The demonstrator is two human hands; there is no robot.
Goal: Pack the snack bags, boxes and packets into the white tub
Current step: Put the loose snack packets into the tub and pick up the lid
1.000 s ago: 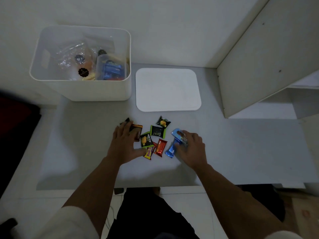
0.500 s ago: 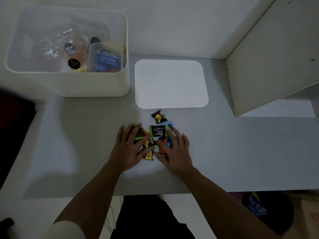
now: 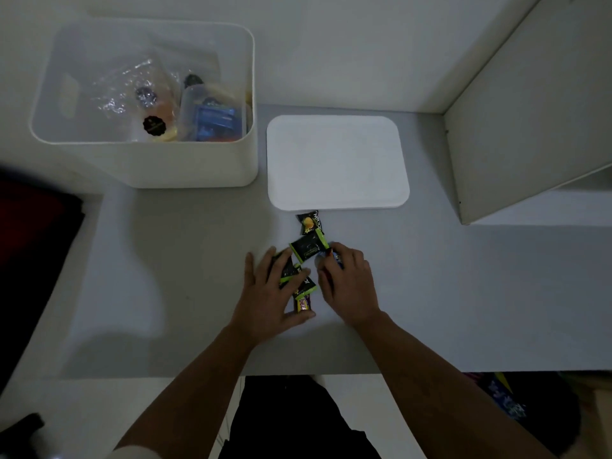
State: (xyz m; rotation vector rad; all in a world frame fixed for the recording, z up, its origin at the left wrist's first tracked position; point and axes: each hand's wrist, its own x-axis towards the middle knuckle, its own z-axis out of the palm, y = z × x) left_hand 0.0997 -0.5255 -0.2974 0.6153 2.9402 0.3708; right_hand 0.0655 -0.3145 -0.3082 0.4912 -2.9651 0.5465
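My left hand lies with fingers spread over the near side of the packet cluster, pressing down on a black-and-green packet under the fingertips, thumb against a yellow-and-purple packet. My right hand faces it with fingers curled in around the far side of the pile; something blue and red peeks out beneath them, but I cannot tell whether they truly pinch it or only herd it. Between the two hands sits another green-edged packet, and just beyond my fingertips a black packet with lime ends lies tilted on the heap. Further out, apart from the rest, one black packet with an orange picture lies just short of the white lid.

I judge these as light, crinkly foil sachets, slick on the smooth grey tabletop, so they will skate and spill if squeezed loosely; best to scoop from both sides and close underneath, or take crimped ends singly.

Away past my left hand stands the white tub, rounded plastic with a cut-out handle, already holding clear crackly bags and a clear box with a blue pack
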